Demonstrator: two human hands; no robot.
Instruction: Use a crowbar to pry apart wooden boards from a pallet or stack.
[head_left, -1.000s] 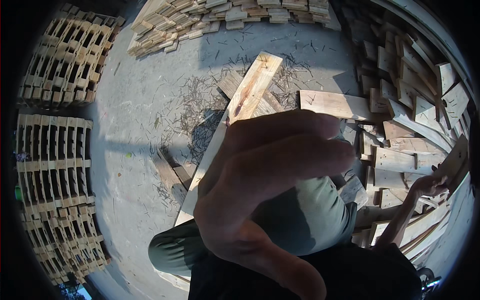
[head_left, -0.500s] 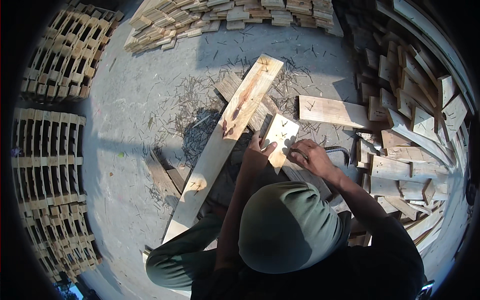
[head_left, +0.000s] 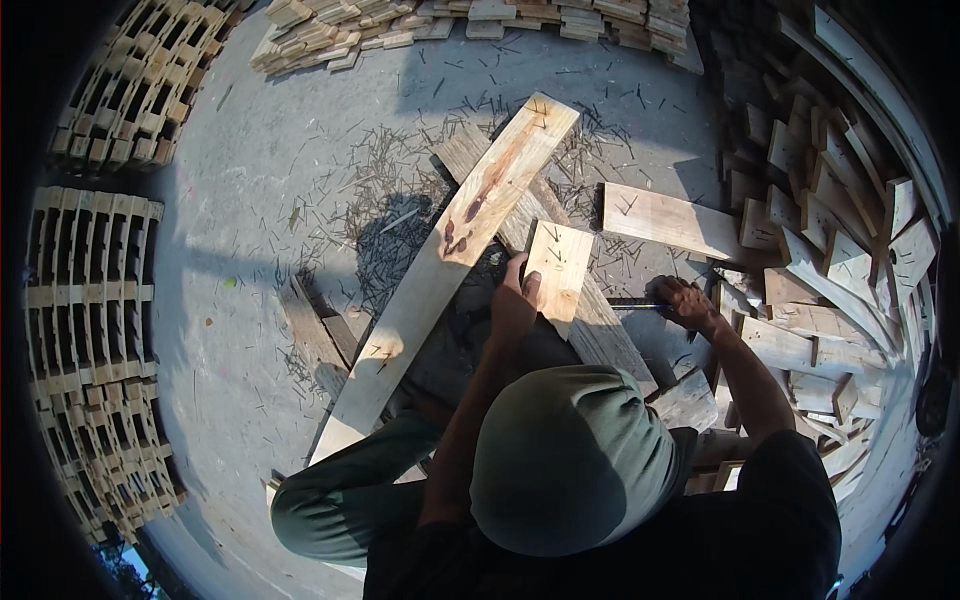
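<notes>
Grey concrete floor [head_left: 250, 165] lies under everything, partly sunlit and partly in shade, with loose nails [head_left: 385, 180] strewn thickly around the middle. Near the centre, the left grip [head_left: 514, 303] is closed on the left edge of a short pale board [head_left: 563, 272], thumb over the upper face and fingers along the side. This board sits above a weathered grey plank [head_left: 608, 338], its nail points showing on the sunlit face; whether the two touch I cannot tell. Off to the right, apart from the board, the right grip [head_left: 688, 304] is curled around a thin metal tool [head_left: 634, 306], whose shaft reaches left toward the plank; shadow hides the exact finger placement.

Just left of the short board, a long pale board [head_left: 420, 290] slants across the upper part of the weathered plank, marked with dark knots and bearing nails near its top end and lower down. Close below the hands is a bent knee [head_left: 560, 460] in green cloth. Beyond the tool, another pale board [head_left: 668, 216] lies with its right end against a jumbled heap of boards [head_left: 800, 335]. Short timbers [head_left: 318, 335] rest left of the long board. Farther out, neatly layered boards [head_left: 490, 15] line the top, and stacked pallets [head_left: 90, 300] stand along the left.
</notes>
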